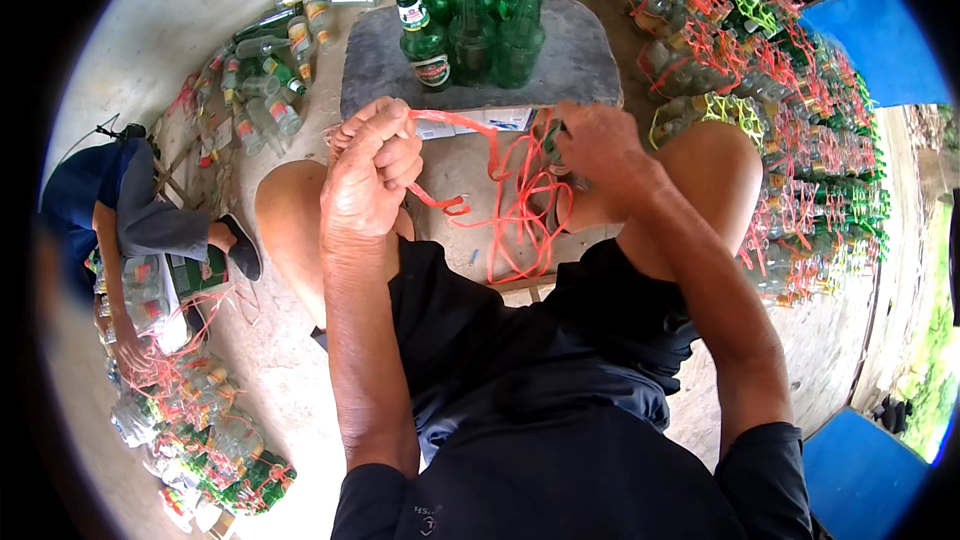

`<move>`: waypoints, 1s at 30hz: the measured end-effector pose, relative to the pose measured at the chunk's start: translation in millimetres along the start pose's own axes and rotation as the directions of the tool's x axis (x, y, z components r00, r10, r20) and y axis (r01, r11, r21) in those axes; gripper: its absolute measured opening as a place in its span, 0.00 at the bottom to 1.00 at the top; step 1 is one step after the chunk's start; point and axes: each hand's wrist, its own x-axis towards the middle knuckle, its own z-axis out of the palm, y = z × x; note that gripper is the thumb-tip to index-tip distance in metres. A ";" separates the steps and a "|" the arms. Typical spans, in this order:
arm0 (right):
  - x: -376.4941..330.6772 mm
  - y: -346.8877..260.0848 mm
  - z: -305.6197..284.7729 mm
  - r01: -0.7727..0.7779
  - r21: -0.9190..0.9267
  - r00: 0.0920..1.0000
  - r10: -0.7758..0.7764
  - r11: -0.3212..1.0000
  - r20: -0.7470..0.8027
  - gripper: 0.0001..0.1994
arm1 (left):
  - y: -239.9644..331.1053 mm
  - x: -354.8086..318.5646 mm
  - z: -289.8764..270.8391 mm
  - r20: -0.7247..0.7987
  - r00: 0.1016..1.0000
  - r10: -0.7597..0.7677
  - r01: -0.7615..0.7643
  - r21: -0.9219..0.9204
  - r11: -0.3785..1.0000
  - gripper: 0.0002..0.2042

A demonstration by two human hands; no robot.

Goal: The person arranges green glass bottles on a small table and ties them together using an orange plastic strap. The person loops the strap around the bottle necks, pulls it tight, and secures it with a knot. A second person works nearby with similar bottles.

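Note:
My left hand (372,165) is closed in a fist round red plastic twine (460,121); one strand runs out to the right and another hangs below the fist. My right hand (600,148) has its fingers curled in at the top of the hanging loops, with strands of the same twine at the fingertips. A small dark green patch shows beside those fingers; what it is I cannot make out. Loose twine dangles in a tangle between my knees. Just beyond my hands, several green glass bottles (470,35) stand upright in a cluster on a dark grey slab-like top (375,70).
Loose bottles (262,90) lie on the floor at the far left. Bottles bundled with red and yellow-green twine (720,70) are stacked high on the right. At left, another person (130,200) reaches to tied bottles (215,410). Blue panels (870,40) stand at the right edge.

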 end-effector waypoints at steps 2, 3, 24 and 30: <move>-4.5 7.6 -27.7 -0.050 -0.062 0.998 0.052 0.997 0.031 0.11 | -2.3 3.3 5.8 -0.035 0.999 -0.007 0.006 -0.020 1.000 0.11; -4.9 11.2 -38.0 -0.068 -0.090 0.996 0.072 0.994 0.045 0.11 | -2.6 4.6 7.1 -0.057 0.998 -0.007 0.006 -0.027 1.000 0.12; 27.9 169.9 -94.0 -0.187 -0.006 0.960 0.184 0.982 0.213 0.14 | -14.3 19.5 16.5 -0.084 0.995 -0.047 0.051 0.043 0.998 0.12; 38.1 213.3 -87.2 -0.131 0.076 0.967 0.111 0.988 0.228 0.14 | -19.3 25.1 18.2 -0.099 0.993 -0.060 0.066 0.058 0.996 0.13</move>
